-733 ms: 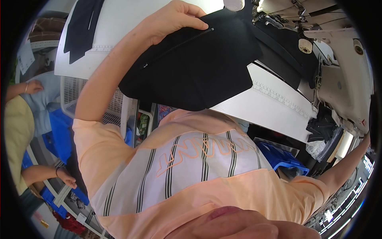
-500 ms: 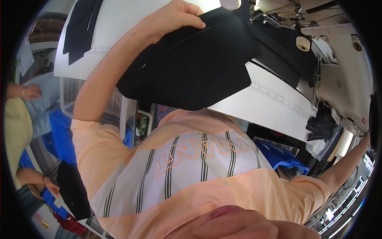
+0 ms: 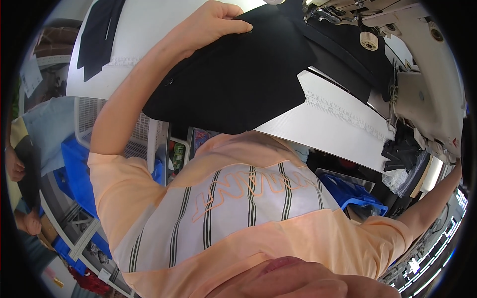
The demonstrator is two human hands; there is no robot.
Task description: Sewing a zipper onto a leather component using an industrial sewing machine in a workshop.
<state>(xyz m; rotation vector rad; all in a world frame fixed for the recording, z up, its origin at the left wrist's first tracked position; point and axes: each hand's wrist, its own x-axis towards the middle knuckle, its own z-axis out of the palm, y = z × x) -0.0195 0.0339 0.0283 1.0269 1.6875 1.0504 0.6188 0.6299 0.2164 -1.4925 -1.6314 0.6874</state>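
My left hand (image 3: 216, 21) is closed on the far edge of a black fabric piece (image 3: 238, 84), its thumb pressed on top and its other fingers curled. A zipper pull (image 3: 170, 81) shows near the left side of the piece, and my thumb is beside the zipper's other end. The fabric lies over the white table (image 3: 343, 119) and hangs past its near edge toward my chest. Its far right part reaches the sewing machine's needle area (image 3: 325, 15). My right forearm (image 3: 437, 196) runs up behind the machine at the right, and that hand is hidden.
Another black piece (image 3: 102, 37) lies on the table at far left. A white basket (image 3: 87, 119) and blue bins (image 3: 79, 169) stand below. The machine body (image 3: 432, 94) bounds the right. At left, a co-worker's hands (image 3: 31, 222) are near dark cloth.
The whole view has shifted slightly. My left thumb now covers more of the zipper's end. The co-worker's dark cloth has moved up and left.
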